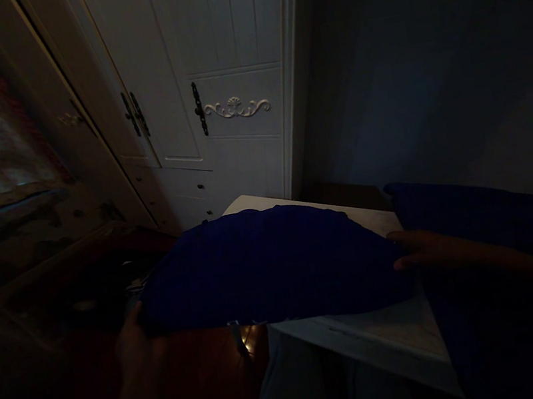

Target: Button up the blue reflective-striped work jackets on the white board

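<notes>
A dark blue cloth (272, 266) is stretched in a rounded, half-oval shape over a pale table (399, 333). At its left end my left hand (137, 341) is closed on the cloth edge, beyond the table's left side. My right hand (413, 249) grips the cloth's right end between thumb and fingers, above the tabletop. A small pale strip hangs from the lower edge of the cloth, left of the middle. The room is dim, and the finger details of my left hand are partly dark.
More dark blue fabric (492, 218) lies at the right, under my right forearm. A white wardrobe (229, 30) with dark handles stands behind the table. Dark items (103, 286) sit at the left above the reddish floor (199, 385). My legs are below the table edge.
</notes>
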The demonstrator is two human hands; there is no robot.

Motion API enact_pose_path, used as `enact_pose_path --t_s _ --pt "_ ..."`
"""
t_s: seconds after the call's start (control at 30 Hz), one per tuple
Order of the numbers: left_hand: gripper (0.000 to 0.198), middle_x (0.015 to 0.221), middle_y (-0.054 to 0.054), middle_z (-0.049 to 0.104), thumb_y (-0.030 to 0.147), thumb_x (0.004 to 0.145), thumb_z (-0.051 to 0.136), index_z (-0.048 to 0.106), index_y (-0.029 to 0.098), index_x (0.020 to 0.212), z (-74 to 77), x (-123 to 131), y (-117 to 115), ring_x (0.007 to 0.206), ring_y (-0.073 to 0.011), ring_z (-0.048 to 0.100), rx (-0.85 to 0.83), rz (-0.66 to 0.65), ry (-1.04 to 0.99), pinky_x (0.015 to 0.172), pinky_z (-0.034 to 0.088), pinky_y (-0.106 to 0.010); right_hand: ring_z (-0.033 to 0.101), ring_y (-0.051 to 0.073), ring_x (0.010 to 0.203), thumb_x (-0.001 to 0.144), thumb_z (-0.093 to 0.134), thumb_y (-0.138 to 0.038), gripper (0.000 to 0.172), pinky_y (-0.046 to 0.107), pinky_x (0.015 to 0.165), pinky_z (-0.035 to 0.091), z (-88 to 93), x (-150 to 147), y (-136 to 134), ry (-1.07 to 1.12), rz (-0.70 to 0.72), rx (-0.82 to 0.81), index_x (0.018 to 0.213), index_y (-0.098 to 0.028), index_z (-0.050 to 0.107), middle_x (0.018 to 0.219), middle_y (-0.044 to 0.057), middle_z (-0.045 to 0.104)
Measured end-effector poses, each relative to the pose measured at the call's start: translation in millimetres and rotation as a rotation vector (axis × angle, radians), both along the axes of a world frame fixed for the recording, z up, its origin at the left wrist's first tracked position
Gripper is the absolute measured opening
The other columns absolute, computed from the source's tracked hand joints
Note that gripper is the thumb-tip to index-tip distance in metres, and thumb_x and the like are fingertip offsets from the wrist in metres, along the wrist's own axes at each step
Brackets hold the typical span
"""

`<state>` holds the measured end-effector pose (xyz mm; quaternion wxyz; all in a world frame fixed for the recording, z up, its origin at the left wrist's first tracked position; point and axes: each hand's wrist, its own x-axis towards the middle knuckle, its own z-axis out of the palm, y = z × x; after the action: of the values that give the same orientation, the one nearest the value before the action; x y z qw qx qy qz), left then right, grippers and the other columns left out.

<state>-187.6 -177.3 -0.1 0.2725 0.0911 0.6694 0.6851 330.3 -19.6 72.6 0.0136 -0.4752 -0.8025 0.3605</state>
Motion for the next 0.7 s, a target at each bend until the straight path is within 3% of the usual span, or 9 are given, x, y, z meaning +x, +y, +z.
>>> enact_pose_path --t_s 0.07,0.13,0.27,0.33,0.4,0.47,0.57,0.63,0.7 --pt "0.039 0.111 0.001 0.072 0.019 0.091 0.048 0.057 0.021 0.129 12.4 8.5 5.1 0.117 -0.0172 0.062 0.107 0.132 -0.24 0.092 0.056 -0.025 0.058 0.034 0.123 0.077 0.067 -0.052 0.076 0.044 0.103 0.048 -7.8 -2.1 -4.7 -0.02 -0.035 0.089 0.142 -0.018 0.048 0.14 0.016 0.056" --pt "0.031 0.112 0.005 0.073 0.018 0.092 0.048 0.065 0.023 0.117 17.8 15.3 3.6 0.122 -0.0156 0.059 0.238 0.137 -0.419 0.096 0.054 -0.023 0.056 0.034 0.125 0.076 0.068 -0.054 0.088 0.044 0.103 0.048 -13.7 -4.5 -10.4 -0.007 -0.072 0.098 0.15 -0.018 0.036 0.145 0.017 0.051" --pt "0.027 0.114 0.003 0.073 0.027 0.095 0.046 0.071 0.024 0.105 9.7 19.2 -7.1 0.128 -0.0193 0.055 0.38 -0.009 -0.446 0.1 0.053 -0.029 0.07 0.032 0.093 0.073 0.068 -0.053 0.067 0.04 0.077 0.058 -24.7 2.4 -7.0 -0.068 -0.075 -0.174 0.129 -0.018 0.059 0.112 0.014 0.072" --pt "0.027 0.113 0.0 0.073 0.026 0.094 0.047 0.071 0.024 0.107 2.3 18.5 -10.0 0.127 -0.0197 0.056 0.385 -0.018 -0.459 0.104 0.05 -0.032 0.071 0.029 0.077 0.069 0.069 -0.052 0.059 0.036 0.064 0.055 -29.2 11.1 3.5 -0.115 -0.169 -0.247 0.116 -0.016 0.066 0.097 0.014 0.074" --pt "0.03 0.11 -0.002 0.074 0.02 0.094 0.047 0.069 0.023 0.113 -3.2 19.4 -10.4 0.122 -0.0187 0.06 0.374 -0.031 -0.505 0.107 0.048 -0.035 0.07 0.03 0.078 0.066 0.07 -0.05 0.063 0.037 0.065 0.055 -28.8 17.6 12.6 -0.114 -0.313 -0.126 0.117 -0.014 0.064 0.1 0.016 0.073" --pt "0.034 0.109 -0.004 0.074 0.017 0.093 0.049 0.066 0.022 0.121 -6.1 24.2 -10.0 0.111 -0.0188 0.066 0.347 -0.07 -0.557 0.105 0.049 -0.038 0.068 0.034 0.096 0.067 0.068 -0.05 0.069 0.043 0.08 0.054 -21.9 17.2 11.4 -0.064 -0.417 0.154 0.125 -0.013 0.059 0.114 0.02 0.068" --pt "0.039 0.113 -0.009 0.072 0.023 0.092 0.055 0.06 0.021 0.131 -6.5 40.9 -11.0 0.099 -0.0225 0.07 0.26 -0.194 -0.64 0.093 0.057 -0.042 0.058 0.038 0.117 0.074 0.063 -0.055 0.069 0.052 0.102 0.044 -7.5 -2.0 -21.8 0.081 -0.421 0.498 0.128 -0.013 0.055 0.129 0.022 0.059" --pt "0.042 0.118 -0.01 0.071 0.025 0.092 0.057 0.058 0.022 0.134 -5.3 55.4 -12.3 0.097 -0.0232 0.071 0.251 -0.254 -0.645 0.086 0.06 -0.039 0.061 0.034 0.112 0.078 0.062 -0.058 0.06 0.051 0.101 0.044 -5.4 -26.4 -61.6 0.196 -0.335 0.367 0.122 -0.018 0.059 0.121 0.017 0.063" --pt "0.044 0.119 -0.009 0.07 0.021 0.091 0.059 0.057 0.024 0.134 -2.3 68.7 -12.3 0.095 -0.0213 0.071 0.252 -0.254 -0.614 0.083 0.061 -0.036 0.065 0.031 0.103 0.079 0.065 -0.06 0.055 0.047 0.092 0.05 -14.8 -57.1 -104.8 0.278 -0.195 -0.085 0.117 -0.02 0.061 0.11 0.013 0.068"
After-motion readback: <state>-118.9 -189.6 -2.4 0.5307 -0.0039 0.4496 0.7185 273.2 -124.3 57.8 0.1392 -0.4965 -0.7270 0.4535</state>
